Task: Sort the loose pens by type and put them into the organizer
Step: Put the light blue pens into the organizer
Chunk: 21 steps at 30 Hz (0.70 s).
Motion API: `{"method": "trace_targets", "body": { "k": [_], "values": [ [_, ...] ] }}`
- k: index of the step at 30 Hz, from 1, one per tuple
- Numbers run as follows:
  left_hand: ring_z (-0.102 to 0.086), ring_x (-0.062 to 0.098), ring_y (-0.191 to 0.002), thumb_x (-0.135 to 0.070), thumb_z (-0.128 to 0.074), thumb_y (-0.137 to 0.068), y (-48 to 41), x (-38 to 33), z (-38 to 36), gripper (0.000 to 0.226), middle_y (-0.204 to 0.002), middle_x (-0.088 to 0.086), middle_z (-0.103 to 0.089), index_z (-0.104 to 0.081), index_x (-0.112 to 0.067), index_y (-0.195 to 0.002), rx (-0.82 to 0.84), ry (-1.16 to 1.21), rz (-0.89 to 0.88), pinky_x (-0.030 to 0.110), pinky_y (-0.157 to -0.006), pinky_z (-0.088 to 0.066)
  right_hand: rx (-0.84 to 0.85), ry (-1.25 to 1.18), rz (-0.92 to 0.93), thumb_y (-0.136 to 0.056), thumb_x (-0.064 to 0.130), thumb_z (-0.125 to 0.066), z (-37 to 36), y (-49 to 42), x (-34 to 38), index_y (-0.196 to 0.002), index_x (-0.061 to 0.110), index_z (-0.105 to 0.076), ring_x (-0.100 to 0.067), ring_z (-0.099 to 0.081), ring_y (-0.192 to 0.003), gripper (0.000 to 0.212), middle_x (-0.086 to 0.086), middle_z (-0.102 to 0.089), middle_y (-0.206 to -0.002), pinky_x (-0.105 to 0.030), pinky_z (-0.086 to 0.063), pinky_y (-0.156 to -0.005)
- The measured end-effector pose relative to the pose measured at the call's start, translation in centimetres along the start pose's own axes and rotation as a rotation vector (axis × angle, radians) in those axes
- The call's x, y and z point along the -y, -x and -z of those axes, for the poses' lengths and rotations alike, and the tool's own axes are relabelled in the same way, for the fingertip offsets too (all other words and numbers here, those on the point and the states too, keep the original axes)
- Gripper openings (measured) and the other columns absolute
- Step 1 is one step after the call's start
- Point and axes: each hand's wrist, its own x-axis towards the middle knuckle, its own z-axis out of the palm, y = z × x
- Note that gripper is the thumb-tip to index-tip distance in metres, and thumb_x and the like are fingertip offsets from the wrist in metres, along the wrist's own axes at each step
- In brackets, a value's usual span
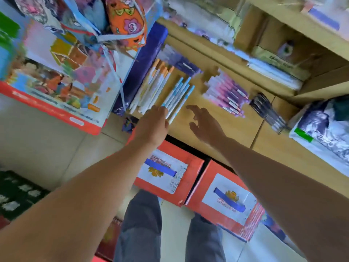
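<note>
Step, likely: squaring blue pens | left hand at their near ends, grip hidden, cannot tell | right hand spread, empty, apart | I'd push evenly, clear of orange pens.

Floor: we see pale beige floor tiles with thin joints, running in under the shelving.
Mat: a dark mat with a repeated white pattern lies at the lower left.
Shelving: a light wooden shelf board crosses the middle; above it, tan upper boards form open compartments.
Under the shelf: we find two red cardboard boxes with white labels and blue tape strips, side by side on the floor.
Left side: a large colourful picture box with a red edge; above it hangs an orange flowered fabric pouch.
Right side: a white plastic-wrapped packet rests on the shelf.
Light: bright and even, with soft shadow beneath the shelf edge.
</note>
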Motion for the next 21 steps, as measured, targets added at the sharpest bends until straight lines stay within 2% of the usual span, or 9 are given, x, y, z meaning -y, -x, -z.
{"method": "trace_targets", "body": {
  "k": [5, 12, 16, 19, 21],
  "values": [
    [-0.059, 0.030, -0.102, -0.016, -0.048, -0.096, -3.6, 1.0, 0.1, 0.036, -0.121, 0.013, -0.051, -0.045, -0.010, -0.132, -0.003, -0.025, -0.024, 0.040, -0.081, -0.051, 0.004, 0.027, 0.020, -0.095, 0.023, -0.047, -0.8, -3.5, 2.1, -0.145, 0.039, -0.025, -0.032, -0.061, -0.094, 0.057, -0.006, -0.042, -0.125, -0.045, -0.054, -0.076],
    [-0.062, 0.033, -0.098, -0.016, -0.051, -0.096, -5.9, 1.6, -0.4, 0.036, -0.120, 0.014, -0.051, -0.044, -0.008, -0.130, 0.049, -0.104, -0.041, 0.038, -0.076, -0.049, 0.017, 0.115, -0.026, -0.097, 0.025, -0.046, -1.6, -4.3, 2.2, -0.141, 0.035, -0.035, -0.028, -0.056, -0.108, 0.046, -0.003, -0.038, -0.134, -0.035, -0.047, -0.073],
    [-0.062, 0.034, -0.099, -0.023, -0.051, -0.097, -6.8, 1.3, -0.5, 0.043, -0.123, 0.015, -0.051, -0.039, -0.006, -0.135, 0.045, -0.121, -0.048, 0.039, -0.074, -0.050, -0.048, 0.072, -0.050, -0.096, 0.024, -0.048, -1.8, -4.0, 1.6, -0.134, 0.029, -0.044, -0.027, -0.058, -0.099, 0.038, -0.004, -0.043, -0.126, -0.030, -0.039, -0.066],
    [-0.062, 0.032, -0.096, -0.026, -0.053, -0.096, -7.3, 1.0, -0.7, 0.040, -0.116, 0.015, -0.055, -0.041, -0.006, -0.129, 0.026, -0.123, -0.050, 0.036, -0.072, -0.049, -0.126, 0.026, -0.094, -0.096, 0.030, -0.048, -2.0, -4.3, 1.8, -0.123, 0.022, -0.049, -0.028, -0.060, -0.089, 0.028, -0.003, -0.048, -0.116, -0.031, -0.039, -0.062],
    [-0.063, 0.032, -0.095, -0.025, -0.053, -0.096, -7.6, 1.0, -0.9, 0.041, -0.115, 0.015, -0.056, -0.039, -0.006, -0.130, 0.019, -0.139, -0.043, 0.033, -0.067, -0.044, -0.169, 0.001, -0.135, -0.096, 0.034, -0.049, -1.9, -4.8, 2.4, -0.121, 0.021, -0.047, -0.027, -0.061, -0.084, 0.028, -0.003, -0.051, -0.113, -0.031, -0.040, -0.061]
  ]
}}
